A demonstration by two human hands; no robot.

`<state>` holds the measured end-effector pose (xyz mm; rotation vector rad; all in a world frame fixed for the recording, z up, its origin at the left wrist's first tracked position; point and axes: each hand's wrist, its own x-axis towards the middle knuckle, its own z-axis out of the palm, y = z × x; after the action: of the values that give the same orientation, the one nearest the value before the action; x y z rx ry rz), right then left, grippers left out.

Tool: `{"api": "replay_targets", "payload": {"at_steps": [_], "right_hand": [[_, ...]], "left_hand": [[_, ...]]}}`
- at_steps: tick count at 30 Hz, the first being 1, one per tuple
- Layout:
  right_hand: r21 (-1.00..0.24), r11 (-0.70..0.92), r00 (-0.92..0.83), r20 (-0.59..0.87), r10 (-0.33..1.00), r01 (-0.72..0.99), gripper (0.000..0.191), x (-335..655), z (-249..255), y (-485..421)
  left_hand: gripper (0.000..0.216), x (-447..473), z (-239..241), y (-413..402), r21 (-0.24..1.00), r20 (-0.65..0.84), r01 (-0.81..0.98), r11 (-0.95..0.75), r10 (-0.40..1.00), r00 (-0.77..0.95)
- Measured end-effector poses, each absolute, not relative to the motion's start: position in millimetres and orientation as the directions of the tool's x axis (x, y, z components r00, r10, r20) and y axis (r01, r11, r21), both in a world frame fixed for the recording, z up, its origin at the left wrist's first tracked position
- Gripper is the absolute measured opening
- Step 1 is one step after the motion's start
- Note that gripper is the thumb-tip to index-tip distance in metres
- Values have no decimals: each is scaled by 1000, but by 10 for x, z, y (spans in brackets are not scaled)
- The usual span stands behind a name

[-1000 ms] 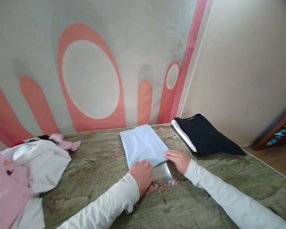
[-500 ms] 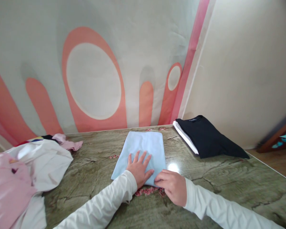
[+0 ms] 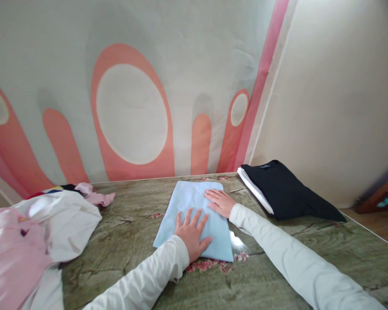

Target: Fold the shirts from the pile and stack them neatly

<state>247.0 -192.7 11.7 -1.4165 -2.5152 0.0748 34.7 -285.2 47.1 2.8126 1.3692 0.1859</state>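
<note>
While the left grip (image 3: 191,232) and right grip (image 3: 220,202) lie spread flat on the cloth (image 3: 189,199), uneven pressure could skid it across the glossy desk (image 3: 132,241), rumpling its fold.

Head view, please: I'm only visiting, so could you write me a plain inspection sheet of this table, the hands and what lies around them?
Surface: green, marble-patterned table, glossy, with small pink floral marks.
Things in hand: folded light blue cloth, lying flat near the table's far edge.
Clutter: loose pile of pink and white clothes at the left; folded black garment on a folded white garment at the right.
Hands: left hand flat, fingers spread, on the cloth's near part; right hand flat on its far right part.
Cables: nothing seen.
Surroundings: wall hanging with coral ovals behind the table; plain beige wall at the right.
</note>
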Motion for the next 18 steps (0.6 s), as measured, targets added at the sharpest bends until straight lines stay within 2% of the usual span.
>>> {"api": "replay_targets", "payload": {"at_steps": [5,7,10,14,18], "right_hand": [[-144,279,-265,108,958,949,52,2668,99,-1528],[-130,250,-234,123,964,960,52,2618,154,-1461],[-119,406,-380,194,905,906,50,2343,276,-1497],[-177,708,-674,216,706,684,47,1816,400,-1745],[-226,821,-802,195,565,524,46,1411,385,-1963]], "left_hand": [[63,343,549,-2893,95,71,780,-618,786,614],[63,345,569,-2908,106,76,778,-619,786,614],[64,302,569,-2922,112,76,776,-620,784,616],[67,68,524,-2958,77,82,813,-578,816,572],[71,-204,462,-3041,56,96,846,-530,846,524]]}}
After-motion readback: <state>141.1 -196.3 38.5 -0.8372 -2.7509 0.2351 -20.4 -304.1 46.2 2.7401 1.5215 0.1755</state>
